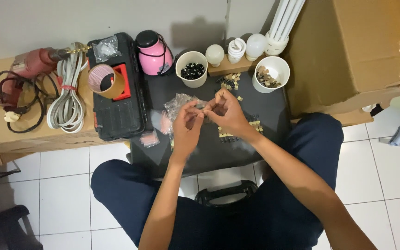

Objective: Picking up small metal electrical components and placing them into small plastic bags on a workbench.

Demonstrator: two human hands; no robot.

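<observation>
A tiny part (pixel 205 109), too small and blurred to be told, is pinched between the fingertips of both hands, just above the middle of the dark table (pixel 274 104). The left hand (pixel 187 127) is curled nearly shut, thumb and first fingers pressed onto the part. The right hand (pixel 225 111) is closed the same way from the other side, so the part is held steady from two ends and kept close to the eyes. A clear plastic bag (pixel 178 103) is left just behind the left hand, within easy reach. Small tan and black pieces (pixel 254 125) are spread on the table by the right wrist. Two white cups are stood at the far edge, so the kinds are kept apart: black pieces in the left cup (pixel 191 68), tan ones in the right cup (pixel 270 74). Light bulbs (pixel 236 48) are lined up between them. A black toolbox (pixel 119 106) is set to the left, with a roll of tape (pixel 106 81) on it.
</observation>
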